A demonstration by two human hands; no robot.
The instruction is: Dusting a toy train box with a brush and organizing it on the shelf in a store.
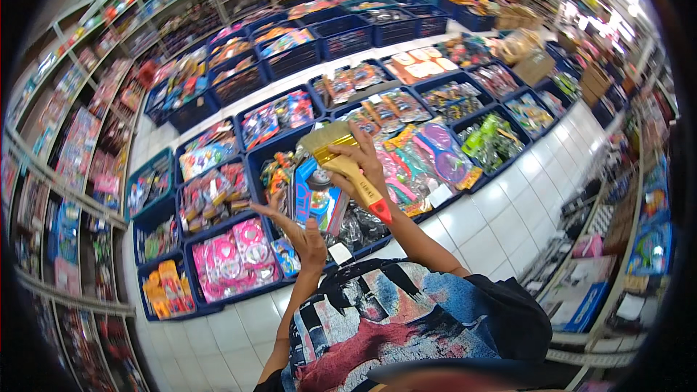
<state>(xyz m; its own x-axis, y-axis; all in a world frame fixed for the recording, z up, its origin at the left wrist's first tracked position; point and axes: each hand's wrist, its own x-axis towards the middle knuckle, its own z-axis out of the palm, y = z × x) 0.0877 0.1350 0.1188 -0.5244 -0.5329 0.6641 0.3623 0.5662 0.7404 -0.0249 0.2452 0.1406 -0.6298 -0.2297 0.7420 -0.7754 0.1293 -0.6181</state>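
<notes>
A wide flat paintbrush point(350, 170) with pale bristles, a gold-coloured ferrule and a wooden handle tipped in red is held in my right hand point(369, 159). The handle bears writing, and the bristles point up and to the left. My left hand point(299, 237) has its fingers apart and holds nothing. It hovers above the blue crates, close to blue packaged toys point(316, 196). Black plastic-wrapped goods point(356, 226) lie in the same crate, below the brush. Part of that crate's contents is hidden behind my hands.
Around it stand crates of pink toy sets point(235, 258), orange packs point(167, 288), bagged toy rackets point(444, 155) and green items point(490, 141). White floor tiles point(484, 223) run along the front. Stocked shelves point(81, 136) line the left, with more shelving point(615, 267) at right.
</notes>
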